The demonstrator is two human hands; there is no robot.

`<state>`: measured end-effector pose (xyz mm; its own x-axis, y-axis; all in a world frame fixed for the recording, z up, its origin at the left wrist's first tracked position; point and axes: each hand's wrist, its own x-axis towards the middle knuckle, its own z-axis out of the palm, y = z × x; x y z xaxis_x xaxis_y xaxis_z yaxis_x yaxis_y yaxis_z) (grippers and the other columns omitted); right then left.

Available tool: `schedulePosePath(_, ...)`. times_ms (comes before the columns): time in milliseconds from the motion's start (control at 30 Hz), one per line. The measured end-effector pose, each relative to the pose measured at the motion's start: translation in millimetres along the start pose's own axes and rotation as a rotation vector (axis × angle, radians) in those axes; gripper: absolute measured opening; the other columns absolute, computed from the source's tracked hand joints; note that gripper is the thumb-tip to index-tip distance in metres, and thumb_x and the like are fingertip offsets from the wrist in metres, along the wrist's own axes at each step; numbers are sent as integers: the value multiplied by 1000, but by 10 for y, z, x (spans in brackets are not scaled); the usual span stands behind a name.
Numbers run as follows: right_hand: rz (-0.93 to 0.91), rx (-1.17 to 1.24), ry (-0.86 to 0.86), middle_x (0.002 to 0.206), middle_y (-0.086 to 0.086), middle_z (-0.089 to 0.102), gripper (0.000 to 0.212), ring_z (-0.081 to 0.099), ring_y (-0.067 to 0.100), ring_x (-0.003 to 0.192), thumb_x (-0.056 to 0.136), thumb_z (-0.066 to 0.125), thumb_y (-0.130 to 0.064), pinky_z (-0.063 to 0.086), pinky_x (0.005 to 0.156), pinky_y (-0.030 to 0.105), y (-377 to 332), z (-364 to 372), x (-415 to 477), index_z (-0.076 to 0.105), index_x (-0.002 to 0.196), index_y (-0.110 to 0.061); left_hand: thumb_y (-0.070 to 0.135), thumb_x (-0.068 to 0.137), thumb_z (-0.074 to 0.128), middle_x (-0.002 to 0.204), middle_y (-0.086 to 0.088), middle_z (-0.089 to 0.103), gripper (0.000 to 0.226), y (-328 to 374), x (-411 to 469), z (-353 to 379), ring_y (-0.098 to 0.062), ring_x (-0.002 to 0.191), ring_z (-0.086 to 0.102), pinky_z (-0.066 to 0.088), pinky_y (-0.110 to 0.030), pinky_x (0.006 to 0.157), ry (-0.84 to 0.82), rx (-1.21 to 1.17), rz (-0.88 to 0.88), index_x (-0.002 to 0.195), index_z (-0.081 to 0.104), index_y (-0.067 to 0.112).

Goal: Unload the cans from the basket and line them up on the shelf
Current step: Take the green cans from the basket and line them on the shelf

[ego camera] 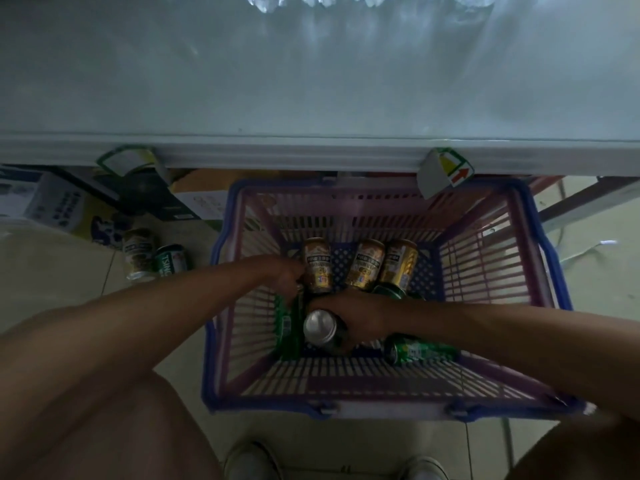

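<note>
Reaching into the basket [550, 258] with both hands: my right hand [360, 317] grips an upright can [320, 327], my left hand [289, 273] closes on a gold can [317, 270]. Several cans remain inside; the shelf [311, 98] looks bare, so barely started.

**The Floor and the Shelf**

We see a pale tiled floor [62, 258]. On it sits a basket [540, 237] with a blue rim and pink slatted walls. To its left, two cans stand close together on the floor: a gold can [138, 252] and a green can [170, 259]. Behind them lie some boxes [59, 202]. Above it all runs a wide white shelf [311, 81]. Shiny wrapped things [263, 3] sit at its far edge, too blurry to name.
</note>
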<state>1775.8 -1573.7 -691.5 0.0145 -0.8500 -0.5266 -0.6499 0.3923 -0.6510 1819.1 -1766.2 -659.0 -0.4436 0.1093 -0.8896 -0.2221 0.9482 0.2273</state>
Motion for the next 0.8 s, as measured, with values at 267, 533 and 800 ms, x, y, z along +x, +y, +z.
schedulePosePath(267,116,291,104,141,-5,60,78,53,3,116,73,91,-26,37,82,-4,6,-239,-297,55,143,-20,8,79,81,131,-8,55,71,9,-57,81,-18,119,51,38,-10,73,105,-150,53,142,48,7)
schedulePosePath(533,167,554,159,132,-30,55,78,55,-5,118,74,92,-24,47,93,14,-40,-448,-469,53,140,-37,25,67,91,160,-2,29,119,154,21,445,-26,142,39,43,-36,111,106,-259,23,158,15,18)
schedulePosePath(800,81,493,306,140,-22,59,83,53,5,132,66,94,-42,44,112,43,-305,-1063,-1040,55,139,-42,25,67,92,164,0,19,126,-57,-88,451,-22,147,29,34,-24,113,201,-378,30,160,7,17)
